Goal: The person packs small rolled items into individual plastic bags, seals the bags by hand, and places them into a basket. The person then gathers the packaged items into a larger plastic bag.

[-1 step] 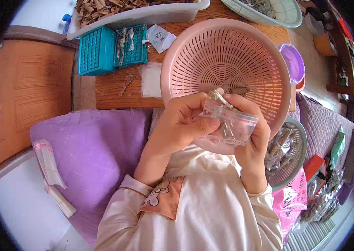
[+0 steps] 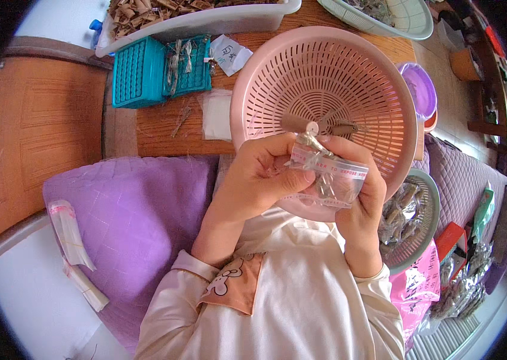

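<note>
Both hands meet over the near rim of a pink slotted plastic basket (image 2: 325,54). Between them is a small clear plastic bag (image 2: 343,189) with a printed adhesive strip. My left hand (image 2: 268,174) is closed, its thumb pressed on the bag's left side. My right hand (image 2: 361,174) is closed round the right side. A shiny silvery twisted bundle (image 2: 310,143) sticks up out of the bag between the fingertips, its lower part showing through the plastic. At its top is a brown piece (image 2: 295,123) with a pale round end. Another brown piece (image 2: 343,129) lies in the basket.
On the wooden table (image 2: 157,129) stand teal racks (image 2: 139,75) with silvery bundles, a stack of clear bags (image 2: 216,114), and a white tub (image 2: 205,27) of brown pieces. A grey-green basket (image 2: 433,222) of bagged pieces sits right; a purple cushion (image 2: 145,210) lies left.
The brown piece with the pale round end now shows at the top of the silvery bundle. The bag's printed strip has tilted slightly; both hands hold nearly the same place.
</note>
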{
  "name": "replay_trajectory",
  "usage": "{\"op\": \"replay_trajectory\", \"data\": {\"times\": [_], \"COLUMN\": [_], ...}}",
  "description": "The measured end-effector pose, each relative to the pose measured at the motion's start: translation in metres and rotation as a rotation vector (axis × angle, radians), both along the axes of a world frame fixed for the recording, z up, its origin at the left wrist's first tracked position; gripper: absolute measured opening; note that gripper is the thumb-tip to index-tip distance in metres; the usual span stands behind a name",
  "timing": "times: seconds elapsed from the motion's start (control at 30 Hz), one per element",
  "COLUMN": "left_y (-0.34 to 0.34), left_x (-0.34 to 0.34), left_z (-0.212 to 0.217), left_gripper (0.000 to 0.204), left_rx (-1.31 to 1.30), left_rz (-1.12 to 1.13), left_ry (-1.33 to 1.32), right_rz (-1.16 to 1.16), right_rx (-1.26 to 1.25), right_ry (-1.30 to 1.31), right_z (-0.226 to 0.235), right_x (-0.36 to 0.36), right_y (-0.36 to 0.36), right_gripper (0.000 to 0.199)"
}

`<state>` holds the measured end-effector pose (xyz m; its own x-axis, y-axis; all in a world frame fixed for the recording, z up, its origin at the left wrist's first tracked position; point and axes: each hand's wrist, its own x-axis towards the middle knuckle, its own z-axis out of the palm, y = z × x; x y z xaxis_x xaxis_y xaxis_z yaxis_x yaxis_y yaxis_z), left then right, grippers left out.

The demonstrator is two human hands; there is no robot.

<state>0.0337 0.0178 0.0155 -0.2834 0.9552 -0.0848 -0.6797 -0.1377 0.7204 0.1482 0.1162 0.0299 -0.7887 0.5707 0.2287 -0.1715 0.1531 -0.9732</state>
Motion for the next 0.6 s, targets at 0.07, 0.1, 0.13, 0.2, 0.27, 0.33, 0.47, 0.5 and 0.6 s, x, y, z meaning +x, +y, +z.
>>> {"op": "replay_trajectory", "data": {"times": [0.07, 0.1, 0.13, 0.2, 0.27, 0.33, 0.47, 0.5, 0.6], "left_y": [0.001, 0.001, 0.001, 0.001, 0.003, 0.004, 0.0, -0.001, -0.004], "left_x": [0.0, 0.0, 0.0, -0.001, 0.001, 0.001, -0.001, -0.001, -0.003], "left_z": [0.0, 0.0, -0.001, -0.003, -0.001, 0.0, 0.001, 0.001, -0.002], "left_gripper": [0.019, 0.02, 0.02, 0.02, 0.019, 0.018, 0.016, 0.015, 0.017], "left_rx": [-0.003, -0.006, -0.007, -0.033, -0.008, 0.016, -0.032, -0.032, -0.027], "left_rz": [0.008, 0.015, 0.017, -0.016, -0.011, -0.004, 0.001, 0.035, 0.065], "left_ry": [-0.004, -0.007, -0.007, -0.001, -0.06, -0.119, 0.0, 0.041, 0.093], "right_rz": [0.026, 0.026, 0.041, 0.057, 0.113, 0.103, 0.048, -0.032, -0.063], "right_rx": [-0.083, -0.084, -0.108, -0.135, -0.33, -0.335, -0.453, -0.522, -0.507], "right_ry": [0.015, 0.013, 0.024, 0.035, 0.013, 0.063, 0.204, 0.263, 0.259], "right_z": [-0.002, -0.004, -0.006, -0.006, -0.002, -0.004, -0.013, -0.014, -0.015], "right_x": [0.001, 0.001, 0.0, 0.0, 0.003, 0.0, -0.002, -0.004, -0.002], "right_y": [-0.001, -0.002, -0.002, -0.003, -0.006, -0.007, -0.008, -0.009, -0.008], "right_gripper": [0.021, 0.021, 0.021, 0.021, 0.023, 0.024, 0.029, 0.03, 0.031]}}
